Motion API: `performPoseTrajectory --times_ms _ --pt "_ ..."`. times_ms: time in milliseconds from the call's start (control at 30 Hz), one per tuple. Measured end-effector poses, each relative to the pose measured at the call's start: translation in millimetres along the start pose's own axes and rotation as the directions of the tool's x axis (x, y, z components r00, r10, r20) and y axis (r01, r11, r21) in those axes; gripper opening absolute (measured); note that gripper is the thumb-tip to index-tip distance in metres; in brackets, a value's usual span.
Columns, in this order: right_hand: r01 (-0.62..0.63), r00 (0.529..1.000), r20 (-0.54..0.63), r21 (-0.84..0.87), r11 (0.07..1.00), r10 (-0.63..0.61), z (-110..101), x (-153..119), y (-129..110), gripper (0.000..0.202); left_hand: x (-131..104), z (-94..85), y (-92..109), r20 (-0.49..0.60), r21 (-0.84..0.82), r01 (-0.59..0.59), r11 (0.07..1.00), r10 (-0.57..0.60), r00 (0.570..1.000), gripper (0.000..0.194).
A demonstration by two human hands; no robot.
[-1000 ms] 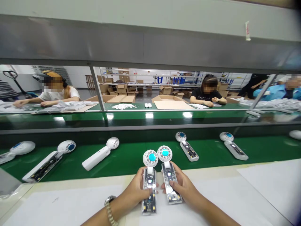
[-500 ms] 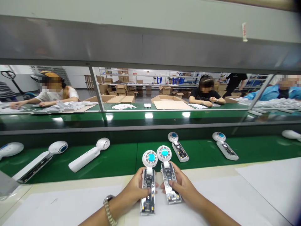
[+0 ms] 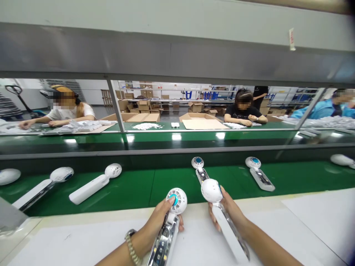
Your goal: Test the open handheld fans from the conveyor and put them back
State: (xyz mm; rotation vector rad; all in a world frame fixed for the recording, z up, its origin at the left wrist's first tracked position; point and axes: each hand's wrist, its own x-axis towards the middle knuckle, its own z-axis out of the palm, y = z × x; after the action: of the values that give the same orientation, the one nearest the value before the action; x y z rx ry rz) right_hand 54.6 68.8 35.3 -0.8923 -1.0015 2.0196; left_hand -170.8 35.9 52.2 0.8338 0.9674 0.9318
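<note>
A long green conveyor belt (image 3: 133, 188) runs across the view, with a white worktop (image 3: 305, 218) on its near side. Above the worktop's near edge, the left hand (image 3: 159, 225) is closed around the handle of a handheld fan (image 3: 168, 231), whose open side shows a circuit board and whose round white head has a blue centre. The right hand (image 3: 230, 210) grips a second fan (image 3: 222, 218), turned so its plain white back faces up, handle slanting down to the right. The two fans are held apart.

On the belt beyond lie more fans: a closed white fan (image 3: 93, 183) to the left, an open one (image 3: 199, 169) just behind the right hand's fan, and another (image 3: 257, 173) further right. Across the belt, other people sit at a far bench (image 3: 172, 129) with cardboard boxes (image 3: 199, 120).
</note>
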Motion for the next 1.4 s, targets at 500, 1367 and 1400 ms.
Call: performPoseTrajectory --times_ms 500,1367,1400 --pt "0.213 0.695 -0.160 -0.885 0.414 -0.701 -88 18 -24 0.072 26 -57.3 20 -0.064 0.952 -0.229 0.202 0.866 0.496 0.058" --pt "0.014 0.605 -0.593 -0.659 0.752 -0.532 -88 7 -34 0.039 31 -40.9 13 -0.057 0.959 -0.088 0.268 0.489 0.870 0.057" --pt "0.140 0.646 -0.580 -0.549 0.824 -0.496 -80 7 -32 0.038 38 -37.6 17 -0.111 0.942 -0.062 0.331 0.477 0.872 0.058"
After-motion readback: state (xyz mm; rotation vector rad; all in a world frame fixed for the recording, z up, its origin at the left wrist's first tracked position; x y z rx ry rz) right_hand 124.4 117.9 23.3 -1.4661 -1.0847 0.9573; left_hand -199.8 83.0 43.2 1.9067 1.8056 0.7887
